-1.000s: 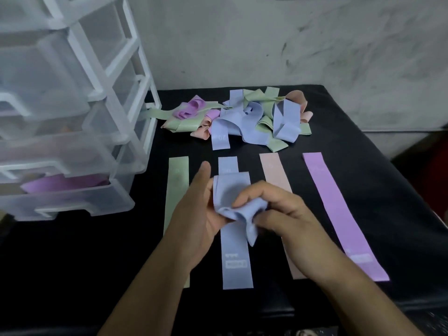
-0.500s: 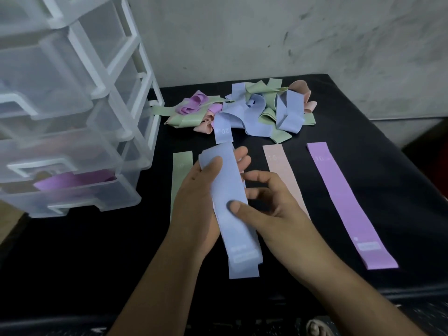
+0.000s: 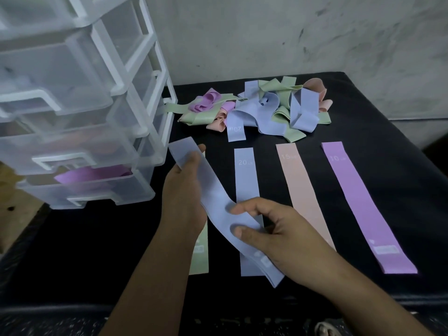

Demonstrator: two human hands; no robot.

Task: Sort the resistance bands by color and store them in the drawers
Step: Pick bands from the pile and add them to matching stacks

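A flattened blue band (image 3: 213,192) stretches diagonally between my hands above the black table (image 3: 97,251). My left hand (image 3: 184,187) holds its upper end, fingers behind and thumb on top. My right hand (image 3: 269,226) pinches its lower end. Flat on the table lie a green band (image 3: 201,253), mostly hidden under my left arm, a blue band (image 3: 246,175), a pink band (image 3: 298,183) and a purple band (image 3: 358,197). A tangled pile of mixed bands (image 3: 261,110) sits at the back. The clear drawer tower (image 3: 80,112) stands on the left; its bottom drawer (image 3: 97,192) holds a purple band (image 3: 92,174).
A grey wall (image 3: 291,32) rises behind the table. The table's front edge runs near the bottom of the view, with a foot (image 3: 324,329) on the floor below. The drawers of the tower are pulled slightly forward.
The crumpled blue band has been smoothed into a flat strip and moved left, its top end now tilted toward the drawer tower. The flat blue band on the table is uncovered.
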